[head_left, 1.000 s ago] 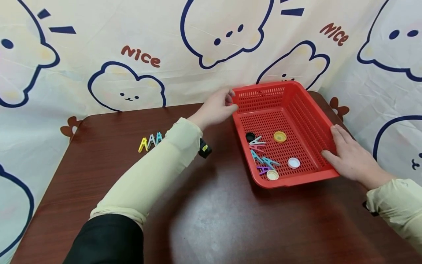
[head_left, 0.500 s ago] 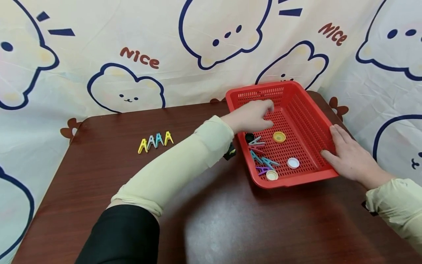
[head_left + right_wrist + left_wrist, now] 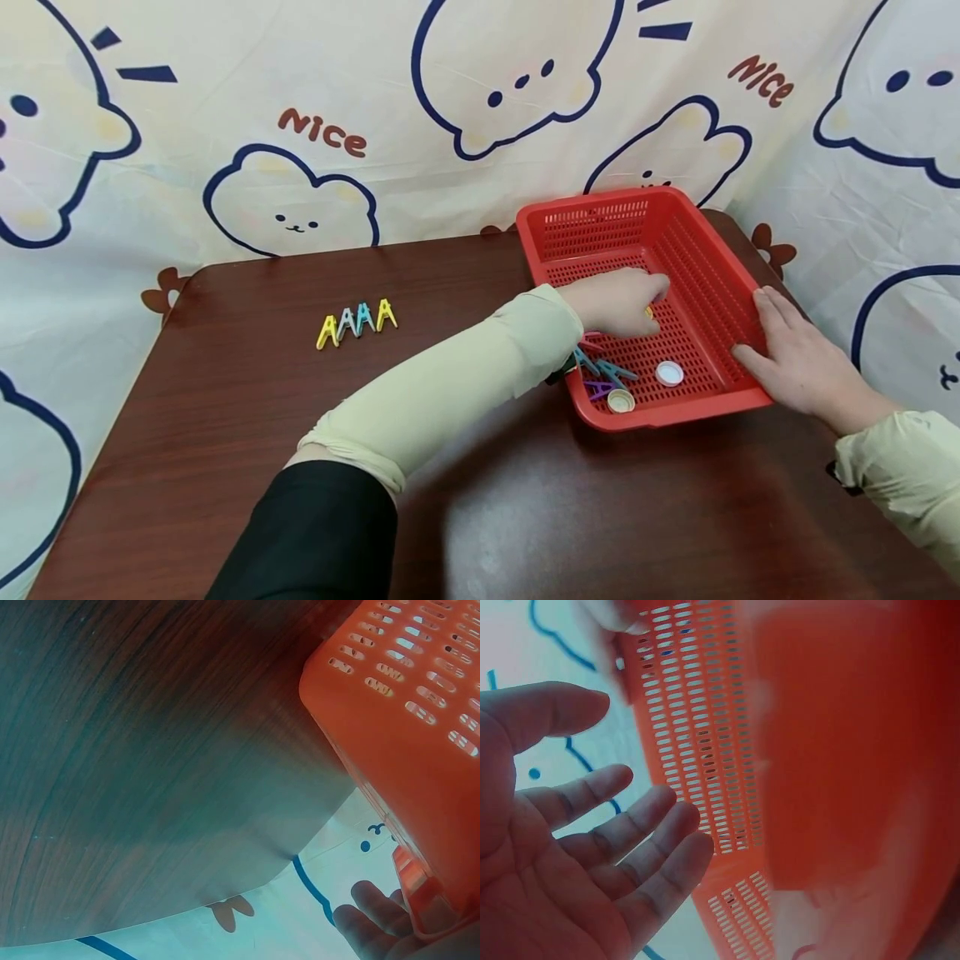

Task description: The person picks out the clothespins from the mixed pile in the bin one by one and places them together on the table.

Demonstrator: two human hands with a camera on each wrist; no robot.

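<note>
My left hand (image 3: 618,302) reaches down inside the red plastic basket (image 3: 708,406), just over a yellow cap (image 3: 649,312) that it mostly covers. Nothing sits between its loosely spread fingers in the left wrist view. My right hand (image 3: 806,362) holds the basket's right rim, thumb on the inner side and fingers outside. On the basket floor lie a blue clothespin (image 3: 617,371), a purple clothespin (image 3: 598,389), a pink clothespin (image 3: 591,340), a white cap (image 3: 669,373) and a cream cap (image 3: 621,401). My left hand and sleeve hide the black cap and the pale clothespin.
Several small clothespins (image 3: 364,317), yellow, white and blue, stand in a row on the brown table (image 3: 225,400), left of the basket. Behind the table hangs a printed cloth (image 3: 457,200), close to the basket's back edge.
My left hand has moved right and forward-down from the basket's left rim into its middle, over the yellow cap. The right hand keeps its hold on the rim.
</note>
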